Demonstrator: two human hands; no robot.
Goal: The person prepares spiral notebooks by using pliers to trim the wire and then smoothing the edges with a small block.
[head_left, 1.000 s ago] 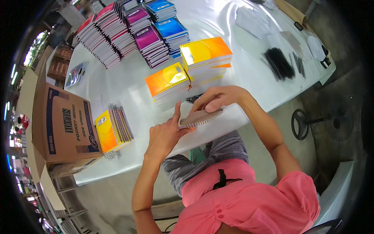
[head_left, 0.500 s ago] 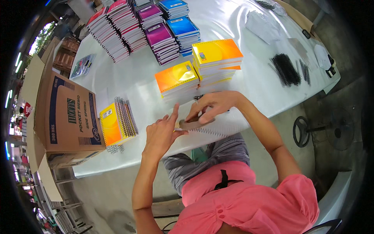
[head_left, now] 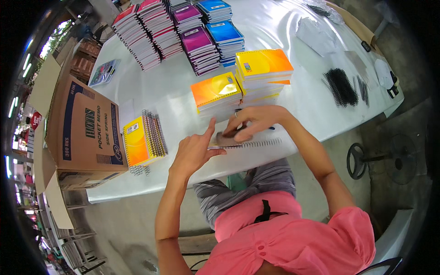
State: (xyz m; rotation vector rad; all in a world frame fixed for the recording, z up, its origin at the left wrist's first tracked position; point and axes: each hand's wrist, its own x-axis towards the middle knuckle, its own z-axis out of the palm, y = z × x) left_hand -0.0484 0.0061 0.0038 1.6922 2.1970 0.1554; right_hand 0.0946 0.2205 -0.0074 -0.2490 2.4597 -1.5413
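My left hand [head_left: 195,149] rests by the table's near edge, forefinger stretched away and thumb along the front of a small notebook [head_left: 211,147] mostly hidden beneath the hands. From that notebook's bound edge a thin wire spiral coil [head_left: 263,143] runs out to the right. Above it, my right hand [head_left: 256,121] is curled with fingertips low over the notebook. A blurred brownish piece shows under those fingertips, and dark bits of something show by the right hand; I cannot make out what it holds. Just beyond stand two stacks of yellow-orange notebooks [head_left: 216,91].
An open cardboard box [head_left: 91,128] stands at the left, beside coil-bound yellow notebooks [head_left: 136,142]. Red, purple [head_left: 198,40] and blue notebook stacks [head_left: 225,32] fill the far side. Black coils [head_left: 340,87] and plastic bags [head_left: 316,36] lie at the right.
The view has shifted slightly, so the table's things sit farther right. My right hand has moved a little, and the coil lies straighter and higher. My left hand stays at the notebook.
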